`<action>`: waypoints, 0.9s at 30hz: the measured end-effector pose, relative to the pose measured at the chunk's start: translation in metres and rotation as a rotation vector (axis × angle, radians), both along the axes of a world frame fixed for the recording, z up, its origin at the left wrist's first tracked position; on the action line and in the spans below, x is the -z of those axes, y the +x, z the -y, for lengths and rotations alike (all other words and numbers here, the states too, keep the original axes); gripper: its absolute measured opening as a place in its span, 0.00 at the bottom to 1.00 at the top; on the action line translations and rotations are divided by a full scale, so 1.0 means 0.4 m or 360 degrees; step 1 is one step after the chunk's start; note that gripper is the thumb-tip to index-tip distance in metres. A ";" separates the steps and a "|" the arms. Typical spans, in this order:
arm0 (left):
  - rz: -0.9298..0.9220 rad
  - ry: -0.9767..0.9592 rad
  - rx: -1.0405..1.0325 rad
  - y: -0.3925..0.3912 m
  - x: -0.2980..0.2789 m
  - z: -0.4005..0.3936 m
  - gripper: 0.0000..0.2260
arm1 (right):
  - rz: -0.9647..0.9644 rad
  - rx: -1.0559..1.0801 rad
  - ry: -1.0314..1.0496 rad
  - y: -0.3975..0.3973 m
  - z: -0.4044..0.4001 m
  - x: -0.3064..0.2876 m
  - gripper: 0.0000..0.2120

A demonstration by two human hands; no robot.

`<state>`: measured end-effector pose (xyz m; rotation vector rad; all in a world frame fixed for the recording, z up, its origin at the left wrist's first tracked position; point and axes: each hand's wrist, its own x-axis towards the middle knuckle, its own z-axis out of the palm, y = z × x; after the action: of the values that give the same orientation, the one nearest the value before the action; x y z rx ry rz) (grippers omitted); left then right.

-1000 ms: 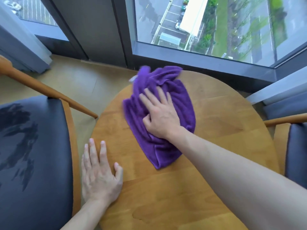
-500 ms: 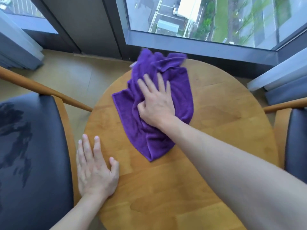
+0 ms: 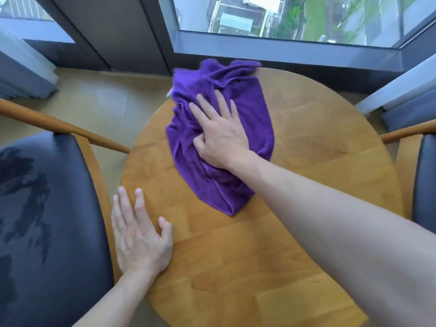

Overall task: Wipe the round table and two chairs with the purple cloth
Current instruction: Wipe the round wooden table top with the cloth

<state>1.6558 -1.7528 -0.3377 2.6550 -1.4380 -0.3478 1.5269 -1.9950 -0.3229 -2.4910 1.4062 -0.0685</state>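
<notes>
While the left hand (image 3: pixel 139 241) lies flat on the round table (image 3: pixel 306 161), the right hand (image 3: pixel 221 135) presses the purple cloth (image 3: pixel 250 107), fingers spread.

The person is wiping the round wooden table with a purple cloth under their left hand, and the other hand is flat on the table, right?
Almost. The head view shows the purple cloth under the right hand, not the left. The left hand is the one lying flat on the round table, near its edge.
</notes>
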 end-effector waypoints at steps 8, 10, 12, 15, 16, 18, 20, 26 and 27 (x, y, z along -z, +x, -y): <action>0.0000 0.0025 -0.0001 0.000 -0.002 0.000 0.36 | -0.0035 0.1020 -0.0035 -0.218 0.100 0.003 0.37; 0.0003 0.0050 -0.0003 -0.001 -0.005 -0.001 0.36 | -0.0113 0.1131 0.0005 -0.181 0.088 -0.003 0.38; 0.0005 0.0078 -0.0016 0.000 -0.010 0.001 0.36 | -0.0110 0.0885 0.0004 -0.139 0.057 -0.013 0.38; 0.0006 0.0090 -0.0023 -0.005 -0.016 0.007 0.37 | -0.0060 0.0397 0.0019 -0.139 0.003 -0.008 0.38; 0.0006 0.0073 -0.0024 -0.007 -0.014 0.007 0.37 | -0.0027 0.0264 0.0029 -0.152 -0.010 -0.005 0.37; 0.0015 0.0036 -0.0030 -0.010 -0.010 0.008 0.37 | 0.0017 0.0021 0.0011 -0.181 -0.022 -0.002 0.37; 0.0021 0.0010 -0.0033 -0.010 -0.008 0.010 0.37 | -0.0021 -0.0078 -0.0037 -0.232 -0.005 0.003 0.36; 0.0013 0.0044 -0.0059 -0.015 -0.019 0.014 0.36 | -0.0069 0.1055 0.0030 -0.381 0.079 0.005 0.38; 0.0014 0.0045 -0.0065 -0.016 -0.021 0.016 0.36 | -0.0078 0.1158 0.0054 -0.360 0.085 0.001 0.38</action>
<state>1.6494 -1.7590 -0.3295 2.7069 -1.3895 -0.3558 1.3830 -2.0291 -0.3232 -1.8376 2.2294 -0.1254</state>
